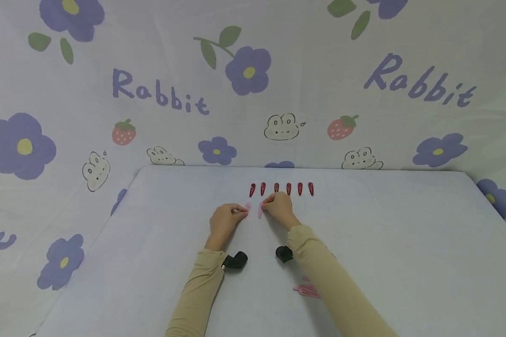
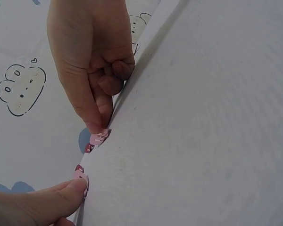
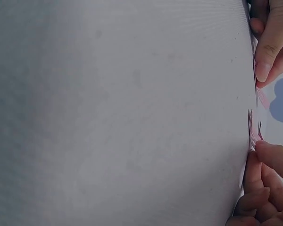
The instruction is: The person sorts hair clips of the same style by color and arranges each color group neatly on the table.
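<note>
Thumb and fingers of my left hand [image 1: 226, 222] pinch a pink snap hair clip [image 1: 248, 206] flat near the tabletop. Just to its right, a second pink snap hair clip [image 1: 260, 211] is pinched by my right hand [image 1: 280, 208]. Behind both hands, several red snap hair clips [image 1: 300, 188] stand in a row, the middle ones partly covered by the right hand. In the left wrist view, the left hand's pink clip [image 2: 81, 177] lies below the right hand's pink clip [image 2: 100, 137]. Fingertips hide part of each pink clip.
More pink hair clips [image 1: 309, 290] lie beside the right forearm, partly hidden by the sleeve. Black wrist cameras [image 1: 236, 260] sit at both wrists. A patterned cloth [image 1: 164, 131] hangs behind the white table [image 1: 405, 243].
</note>
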Available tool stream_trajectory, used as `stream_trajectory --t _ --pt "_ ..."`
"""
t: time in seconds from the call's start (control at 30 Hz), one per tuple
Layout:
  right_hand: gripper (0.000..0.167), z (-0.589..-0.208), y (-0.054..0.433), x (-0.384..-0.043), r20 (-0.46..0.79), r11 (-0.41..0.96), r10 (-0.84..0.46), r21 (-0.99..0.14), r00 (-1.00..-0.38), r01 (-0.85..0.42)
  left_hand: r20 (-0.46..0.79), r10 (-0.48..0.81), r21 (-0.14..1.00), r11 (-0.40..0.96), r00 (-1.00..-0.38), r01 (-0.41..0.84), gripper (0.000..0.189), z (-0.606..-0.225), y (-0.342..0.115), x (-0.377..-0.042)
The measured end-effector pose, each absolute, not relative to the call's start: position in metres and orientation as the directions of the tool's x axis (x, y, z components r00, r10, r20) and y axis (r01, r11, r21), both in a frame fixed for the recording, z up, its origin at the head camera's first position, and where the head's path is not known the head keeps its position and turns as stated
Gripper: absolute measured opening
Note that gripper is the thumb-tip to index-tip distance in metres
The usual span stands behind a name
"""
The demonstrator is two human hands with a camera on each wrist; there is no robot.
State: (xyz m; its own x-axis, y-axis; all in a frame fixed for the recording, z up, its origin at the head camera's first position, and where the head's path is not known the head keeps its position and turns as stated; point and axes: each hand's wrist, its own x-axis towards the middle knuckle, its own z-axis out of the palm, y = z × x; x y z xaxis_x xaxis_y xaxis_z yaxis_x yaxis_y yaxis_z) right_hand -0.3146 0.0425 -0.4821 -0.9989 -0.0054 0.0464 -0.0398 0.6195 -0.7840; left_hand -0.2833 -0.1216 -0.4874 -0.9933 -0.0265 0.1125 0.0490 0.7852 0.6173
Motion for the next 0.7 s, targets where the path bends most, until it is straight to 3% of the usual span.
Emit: stream_trajectory --t 0.23,0.47,0.7 --pt "0.007 -0.489 0.053 -0.313 0.102 0.613 -0.012 -0.785 -0.995 -0.088 0.11 -0.023 0.616 0.786 -0.994 0.05 0.012 -0.49 -0.114 -0.282" --pt "0.014 -0.473 0.053 -0.305 -0.024 0.545 0.006 -0.838 -1.0 0.023 0.103 -0.03 0.613 0.789 -0.994 0.039 0.014 -0.491 -0.117 -0.286" --pt "0.02 -0.459 0.063 -0.295 -0.054 0.463 -0.06 -0.886 -0.997 0.02 0.111 -0.031 0.64 0.767 -0.993 0.047 0.016 -0.491 -0.12 -0.282"
